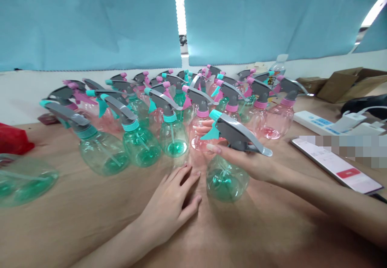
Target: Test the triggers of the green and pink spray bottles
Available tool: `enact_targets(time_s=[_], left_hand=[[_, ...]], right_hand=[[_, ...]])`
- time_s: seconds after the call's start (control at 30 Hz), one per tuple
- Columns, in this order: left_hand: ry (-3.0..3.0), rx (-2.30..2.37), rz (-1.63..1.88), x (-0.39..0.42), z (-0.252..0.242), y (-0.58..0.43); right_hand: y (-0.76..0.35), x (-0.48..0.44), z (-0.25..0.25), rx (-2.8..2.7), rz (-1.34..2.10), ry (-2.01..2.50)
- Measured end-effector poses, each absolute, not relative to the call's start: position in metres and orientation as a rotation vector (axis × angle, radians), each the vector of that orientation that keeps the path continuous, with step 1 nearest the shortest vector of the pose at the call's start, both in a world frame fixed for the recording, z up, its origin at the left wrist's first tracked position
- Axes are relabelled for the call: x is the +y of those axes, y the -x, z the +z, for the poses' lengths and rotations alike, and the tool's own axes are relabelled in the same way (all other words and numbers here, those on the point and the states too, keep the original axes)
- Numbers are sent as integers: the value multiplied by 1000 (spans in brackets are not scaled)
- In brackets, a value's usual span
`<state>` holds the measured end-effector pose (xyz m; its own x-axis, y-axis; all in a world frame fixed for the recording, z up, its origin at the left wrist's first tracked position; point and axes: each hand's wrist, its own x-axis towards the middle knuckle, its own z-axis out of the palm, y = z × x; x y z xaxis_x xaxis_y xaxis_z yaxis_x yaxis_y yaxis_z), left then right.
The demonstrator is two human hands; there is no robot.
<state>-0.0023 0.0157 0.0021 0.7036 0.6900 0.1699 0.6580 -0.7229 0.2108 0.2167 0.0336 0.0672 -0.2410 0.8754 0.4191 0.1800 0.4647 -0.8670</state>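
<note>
My right hand (242,155) grips the neck of a green spray bottle (228,183), which has a grey head with a turquoise nozzle and trigger. The bottle is upright, just above or on the table; I cannot tell which. To its left my left hand (173,195) rests on the tabletop with fingers spread, holding nothing. Right behind stands a pink spray bottle (201,132), partly covered by my right fingers. Closest on the left are a green spray bottle with a turquoise collar (175,139) and another green one (142,147).
Rows of several more pink and green spray bottles fill the back of the brown table (90,219). A green bottle (27,179) lies at the left edge by a red bag (13,139). On the right are a phone (335,163), a power strip (317,122) and a cardboard box (347,84).
</note>
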Motion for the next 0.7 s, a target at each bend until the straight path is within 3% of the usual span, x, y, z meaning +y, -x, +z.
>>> enact_targets(time_s=[0.7], left_hand=[[-2805, 1094, 348, 16, 4, 1]], right_hand=[[-218, 37, 59, -1768, 783, 949]])
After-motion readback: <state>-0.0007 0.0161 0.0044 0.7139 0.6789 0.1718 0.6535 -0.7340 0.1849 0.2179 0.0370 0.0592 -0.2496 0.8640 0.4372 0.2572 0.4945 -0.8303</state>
